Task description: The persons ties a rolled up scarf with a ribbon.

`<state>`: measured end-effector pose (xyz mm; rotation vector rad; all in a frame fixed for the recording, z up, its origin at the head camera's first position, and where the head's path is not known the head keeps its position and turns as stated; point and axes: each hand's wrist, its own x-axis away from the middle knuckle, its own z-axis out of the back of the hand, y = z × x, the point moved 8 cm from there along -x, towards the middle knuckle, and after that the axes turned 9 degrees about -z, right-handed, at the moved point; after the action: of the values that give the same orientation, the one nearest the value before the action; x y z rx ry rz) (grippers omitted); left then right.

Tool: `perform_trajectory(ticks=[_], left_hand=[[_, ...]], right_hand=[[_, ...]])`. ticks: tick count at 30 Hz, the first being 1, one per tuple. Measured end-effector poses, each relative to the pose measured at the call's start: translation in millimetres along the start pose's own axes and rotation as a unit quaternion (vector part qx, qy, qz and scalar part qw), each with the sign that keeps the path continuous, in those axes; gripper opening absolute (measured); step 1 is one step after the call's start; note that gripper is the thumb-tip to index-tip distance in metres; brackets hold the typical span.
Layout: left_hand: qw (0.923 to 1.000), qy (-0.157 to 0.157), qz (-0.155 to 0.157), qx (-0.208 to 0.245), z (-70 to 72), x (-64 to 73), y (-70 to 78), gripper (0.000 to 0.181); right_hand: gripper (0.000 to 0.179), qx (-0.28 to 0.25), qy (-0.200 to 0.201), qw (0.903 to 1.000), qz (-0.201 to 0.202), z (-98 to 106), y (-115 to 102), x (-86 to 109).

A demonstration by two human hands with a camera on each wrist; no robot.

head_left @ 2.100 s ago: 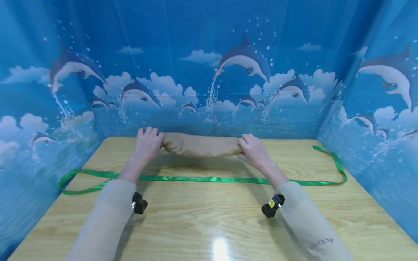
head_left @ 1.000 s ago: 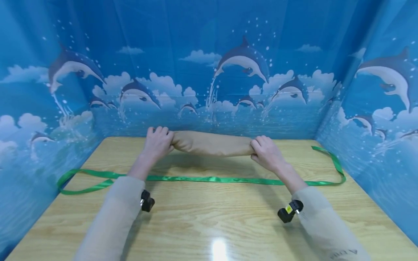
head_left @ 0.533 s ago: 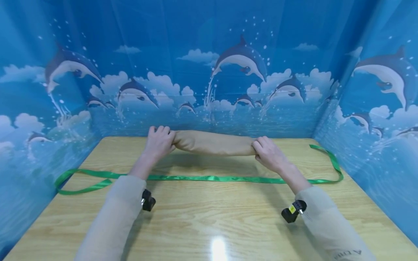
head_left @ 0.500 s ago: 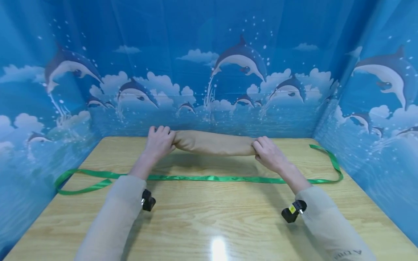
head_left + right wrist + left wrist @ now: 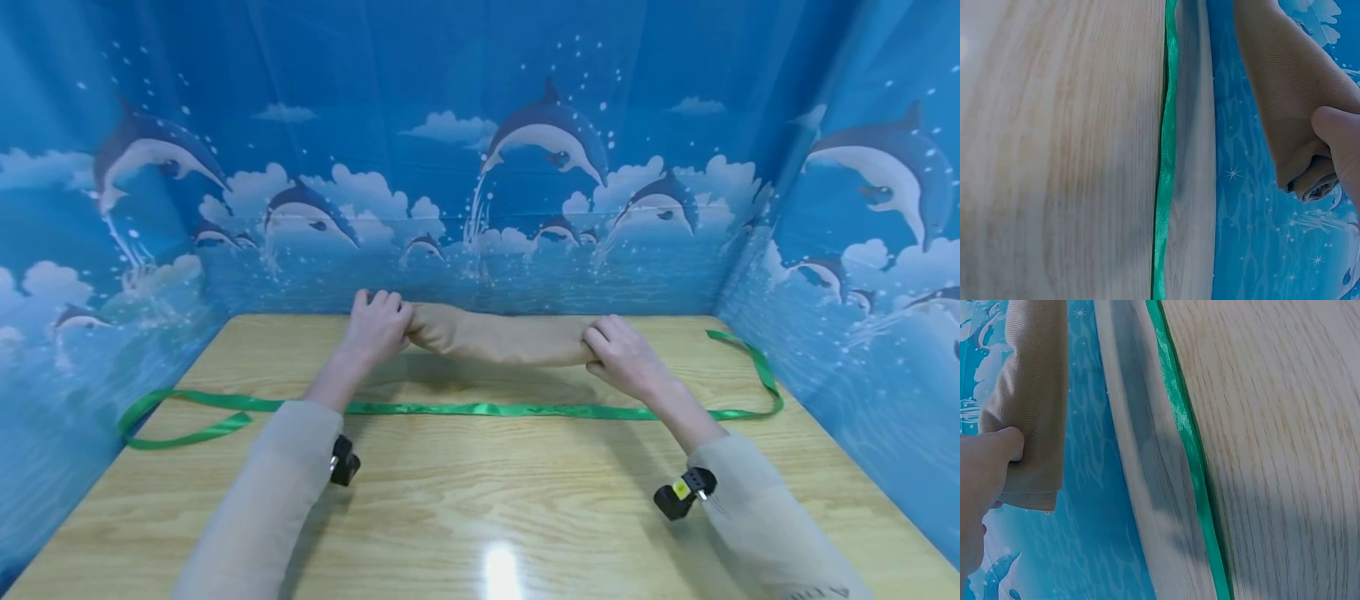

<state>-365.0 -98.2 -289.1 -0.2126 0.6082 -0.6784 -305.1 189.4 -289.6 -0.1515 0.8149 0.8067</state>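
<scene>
A tan cloth roll [image 5: 502, 337] is stretched sideways near the table's far edge, sagging slightly in the middle, with its shadow on the wood below. My left hand [image 5: 377, 323] grips its left end; in the left wrist view the thumb presses on the ribbed fabric [image 5: 1038, 406]. At the other end my right hand [image 5: 622, 354] holds the roll, and the right wrist view shows the coiled layers of the cloth end [image 5: 1316, 181] beside the thumb. A green satin ribbon [image 5: 480, 409] lies across the table in front of the roll, passing behind both forearms.
The ribbon's left part folds back in a loop; its right part curves toward the back. The pale wooden table [image 5: 450, 500] is enclosed by a blue dolphin-print curtain [image 5: 420, 192] at the back and sides. Black wrist cameras [image 5: 684, 493] stick out from the sleeves.
Both hands have carried the cloth roll to the right over two seconds, with the right hand moving a little nearer me. The roll now dips slightly more in the middle. The ribbon stays put.
</scene>
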Motion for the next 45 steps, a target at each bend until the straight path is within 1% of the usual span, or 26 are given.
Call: perform_trajectory(ticks=[3,8,11,17,22,26,30,34,37,41,45], left_hand=[[1.0,-0.002,-0.004,-0.001,-0.6,-1.4,2.4,0.025],[0.9999,-0.012,-0.004,0.011,-3.2,-4.8,5.4,0.021],[0.9997,-0.017,0.001,0.016,-5.2,-7.5,6.5,0.023],[0.9998,-0.015,-0.005,0.013,-7.0,-13.4,11.1,0.025],[0.9997,-0.019,0.006,0.015,-6.7,-15.9,11.4,0.022],[0.9998,-0.014,0.005,0.009,-6.3,-17.3,12.6,0.016],[1.0,-0.008,0.002,0.005,-5.2,-18.7,14.3,0.013],[0.9998,-0.018,0.002,0.005,-5.2,-20.7,15.9,0.016],[0.9996,-0.03,0.002,0.003,-6.2,-22.2,16.9,0.018],[0.9991,-0.042,0.003,0.002,-7.3,-23.9,17.3,0.018],[0.9989,-0.046,-0.003,-0.002,-7.8,-28.3,17.8,0.021]], right_hand=[[0.025,0.004,0.01,0.9999,0.008,4,-3,0.7],[0.022,0.01,0.026,0.9995,0.016,9,-10,2.4],[0.02,0.013,0.028,0.9994,0.013,10,-12,2.1],[0.018,0.01,0.024,0.9997,0.002,12,-15,1.5],[0.019,0.006,0.032,0.9995,0.0,17,-19,-0.9],[0.017,0.0,0.06,0.9979,0.023,23,-28,-4.3],[0.016,0.0,0.094,0.9944,0.049,27,-40,-7.1],[0.017,-0.005,0.117,0.9915,0.057,30,-48,-9.1],[0.018,-0.012,0.126,0.99,0.061,32,-54,-10.2],[0.018,-0.021,0.123,0.9899,0.067,34,-63,-11.8],[0.018,-0.027,0.123,0.9895,0.072,36,-74,-13.6]])
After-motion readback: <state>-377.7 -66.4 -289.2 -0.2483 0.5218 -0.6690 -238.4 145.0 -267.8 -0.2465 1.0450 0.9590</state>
